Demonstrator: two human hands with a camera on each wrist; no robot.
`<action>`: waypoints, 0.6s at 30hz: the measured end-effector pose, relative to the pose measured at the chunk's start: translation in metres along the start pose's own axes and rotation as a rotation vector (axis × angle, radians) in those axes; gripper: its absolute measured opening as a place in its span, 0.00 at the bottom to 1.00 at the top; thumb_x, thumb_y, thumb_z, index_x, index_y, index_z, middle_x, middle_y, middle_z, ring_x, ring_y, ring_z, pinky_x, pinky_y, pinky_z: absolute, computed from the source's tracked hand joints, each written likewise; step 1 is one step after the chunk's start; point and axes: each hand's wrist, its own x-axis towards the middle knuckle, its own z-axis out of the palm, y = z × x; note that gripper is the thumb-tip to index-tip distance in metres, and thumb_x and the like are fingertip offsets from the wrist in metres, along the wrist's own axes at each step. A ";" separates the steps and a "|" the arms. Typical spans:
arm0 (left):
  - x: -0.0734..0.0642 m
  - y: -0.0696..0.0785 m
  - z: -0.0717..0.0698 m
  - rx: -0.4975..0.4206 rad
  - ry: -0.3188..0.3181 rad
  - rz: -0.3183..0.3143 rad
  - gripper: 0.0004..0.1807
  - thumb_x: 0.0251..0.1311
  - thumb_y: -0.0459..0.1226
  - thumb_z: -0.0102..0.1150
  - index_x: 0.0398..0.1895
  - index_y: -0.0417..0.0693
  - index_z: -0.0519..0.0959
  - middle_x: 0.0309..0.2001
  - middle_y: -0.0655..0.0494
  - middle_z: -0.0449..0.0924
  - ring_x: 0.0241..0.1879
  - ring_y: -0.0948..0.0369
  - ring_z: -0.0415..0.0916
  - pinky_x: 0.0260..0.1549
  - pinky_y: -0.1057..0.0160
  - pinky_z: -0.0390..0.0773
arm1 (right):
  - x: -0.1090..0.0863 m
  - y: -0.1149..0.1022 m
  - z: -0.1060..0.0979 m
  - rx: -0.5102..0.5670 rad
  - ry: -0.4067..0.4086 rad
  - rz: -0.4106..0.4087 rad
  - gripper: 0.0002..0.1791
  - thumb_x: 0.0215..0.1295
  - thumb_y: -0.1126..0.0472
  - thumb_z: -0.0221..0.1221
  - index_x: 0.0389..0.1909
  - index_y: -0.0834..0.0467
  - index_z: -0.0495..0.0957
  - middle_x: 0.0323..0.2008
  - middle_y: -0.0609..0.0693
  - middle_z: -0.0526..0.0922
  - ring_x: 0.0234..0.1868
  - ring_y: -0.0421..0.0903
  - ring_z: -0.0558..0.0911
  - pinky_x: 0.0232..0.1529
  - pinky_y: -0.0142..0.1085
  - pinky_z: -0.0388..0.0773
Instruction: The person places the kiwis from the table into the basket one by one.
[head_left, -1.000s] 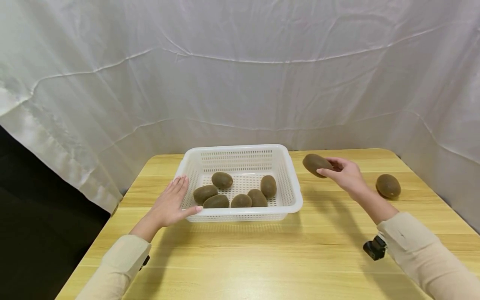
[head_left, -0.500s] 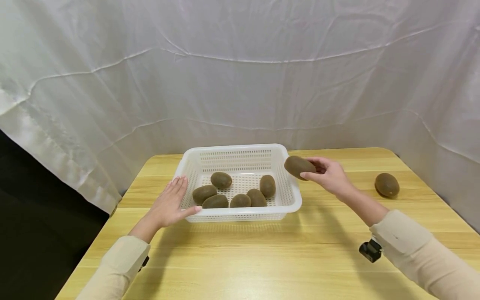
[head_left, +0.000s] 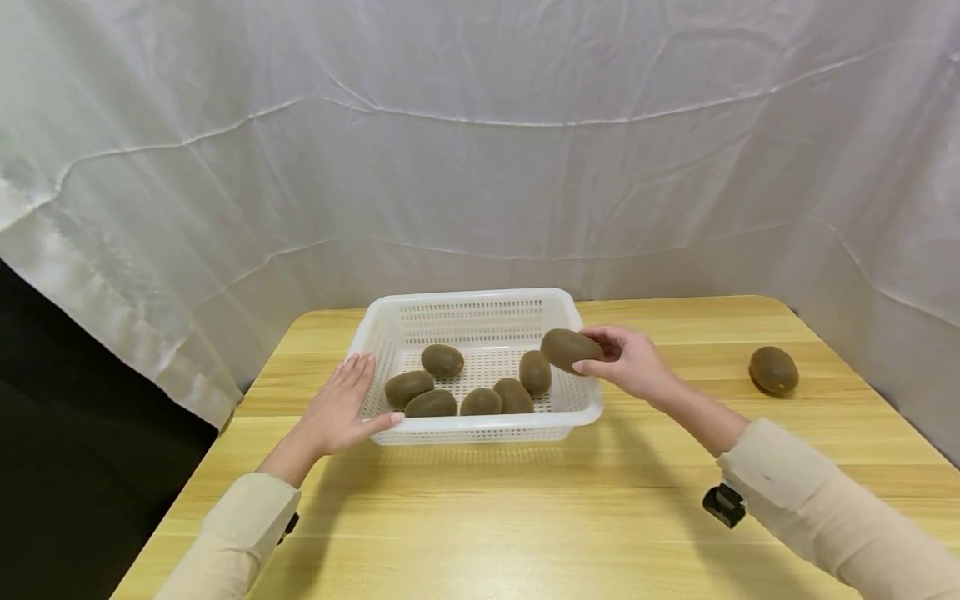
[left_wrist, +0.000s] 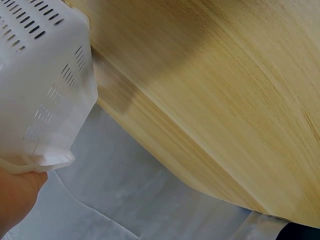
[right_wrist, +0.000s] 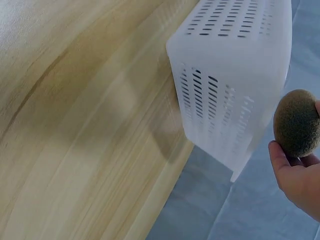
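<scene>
A brown, fuzzy kiwi point(head_left: 568, 351) is gripped between the thumb and fingers of my right hand point(head_left: 632, 364), over the right rim of a white slotted plastic basket point(head_left: 487, 422). The right wrist view shows that same kiwi point(right_wrist: 297, 123) held beside the basket wall. Several kiwis lie inside the basket, among them one at the left point(head_left: 409, 388) and one at the right point(head_left: 535, 372) below the held one. My left hand point(head_left: 341, 408) rests on the basket's left front corner, fingers straight along the rim and thumb on the front edge.
One more kiwi point(head_left: 773, 371) lies on the wooden table point(head_left: 495, 517), toward its right side. A pale curtain point(head_left: 480, 200) hangs behind the table and along its sides. Something black point(head_left: 90, 467) fills the area left of the table.
My right hand has carried the kiwi leftward, from beside the basket to over its right rim. The left hand has stayed on the corner, and the kiwis in the basket look unmoved.
</scene>
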 end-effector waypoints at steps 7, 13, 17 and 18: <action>0.000 0.000 0.000 -0.002 -0.003 -0.002 0.53 0.56 0.62 0.48 0.69 0.27 0.48 0.71 0.34 0.46 0.71 0.40 0.41 0.70 0.45 0.44 | 0.002 0.001 0.010 -0.027 -0.016 -0.031 0.27 0.54 0.61 0.65 0.54 0.68 0.73 0.45 0.64 0.80 0.37 0.44 0.79 0.35 0.25 0.77; 0.000 0.000 0.000 -0.005 -0.006 -0.002 0.53 0.56 0.62 0.48 0.69 0.27 0.47 0.71 0.34 0.46 0.71 0.40 0.40 0.70 0.44 0.44 | 0.002 0.002 0.015 -0.038 -0.024 -0.056 0.26 0.53 0.64 0.65 0.52 0.71 0.73 0.44 0.65 0.81 0.36 0.44 0.80 0.33 0.24 0.77; 0.000 -0.001 0.000 -0.003 -0.007 -0.002 0.53 0.56 0.61 0.48 0.69 0.27 0.47 0.71 0.34 0.46 0.71 0.40 0.40 0.70 0.44 0.44 | 0.003 0.003 0.017 -0.037 -0.020 -0.059 0.25 0.52 0.65 0.65 0.51 0.71 0.74 0.44 0.66 0.81 0.37 0.46 0.81 0.34 0.24 0.77; 0.000 -0.001 0.000 -0.004 -0.008 -0.002 0.53 0.56 0.61 0.48 0.69 0.27 0.47 0.71 0.34 0.46 0.71 0.40 0.40 0.70 0.44 0.43 | 0.003 0.003 0.018 -0.039 -0.021 -0.060 0.25 0.52 0.66 0.65 0.51 0.71 0.74 0.44 0.66 0.81 0.38 0.47 0.81 0.35 0.24 0.78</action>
